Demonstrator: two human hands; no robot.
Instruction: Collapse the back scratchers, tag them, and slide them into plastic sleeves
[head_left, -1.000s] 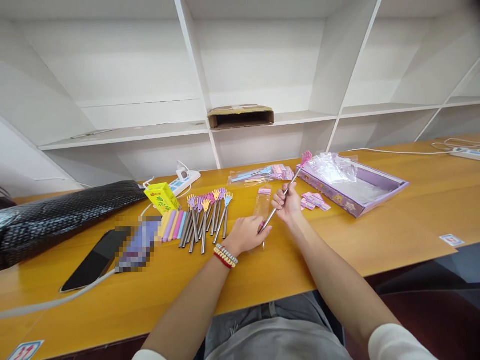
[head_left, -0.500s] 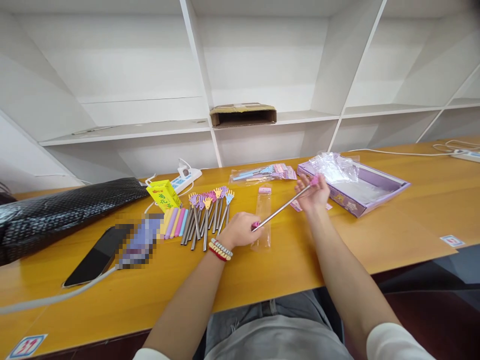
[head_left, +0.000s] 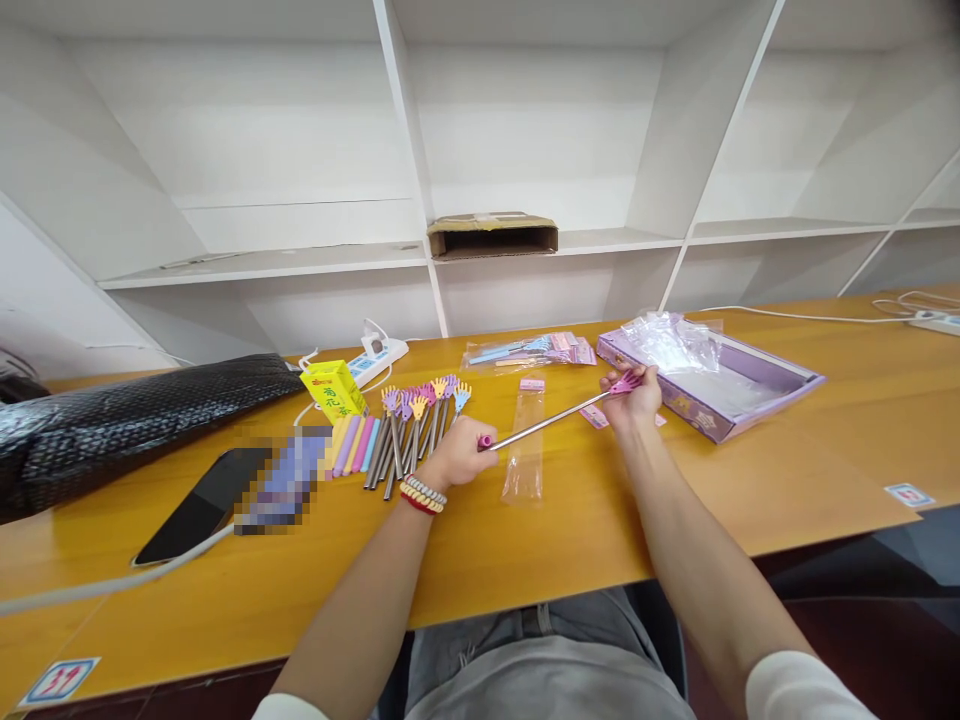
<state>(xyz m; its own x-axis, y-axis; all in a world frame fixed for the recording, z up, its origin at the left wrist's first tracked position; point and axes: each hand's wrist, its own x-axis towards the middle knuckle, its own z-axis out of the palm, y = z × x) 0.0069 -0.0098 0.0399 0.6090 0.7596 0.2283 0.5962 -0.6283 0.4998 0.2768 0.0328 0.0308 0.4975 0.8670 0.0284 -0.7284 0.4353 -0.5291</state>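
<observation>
A metal rod with a pink hand-shaped head point(head_left: 551, 421) stretches between my hands. My left hand point(head_left: 459, 452) is closed around its pink handle end, and my right hand point(head_left: 634, 400) grips the pink head. Under the rod lies a clear plastic sleeve with a pink top point(head_left: 525, 450). Left of my left hand are several metal rods with coloured hand-shaped heads point(head_left: 409, 430) and a row of coloured tubes point(head_left: 354, 446). Packed pieces in clear bags point(head_left: 529, 350) lie behind. A pink card point(head_left: 595, 416) is partly hidden beside my right hand.
At the right stands a purple tray point(head_left: 705, 425) with clear bags point(head_left: 671, 342) on it. A yellow box point(head_left: 334, 391), power strip point(head_left: 379, 364), dark phone point(head_left: 199, 507) and black wrapped bundle point(head_left: 150, 425) are at the left. A cardboard box point(head_left: 493, 236) sits on the shelf.
My left hand has moved left and slightly up with the handle end. My right hand has turned and closed over the pink head, and the rod lies at a flatter angle.
</observation>
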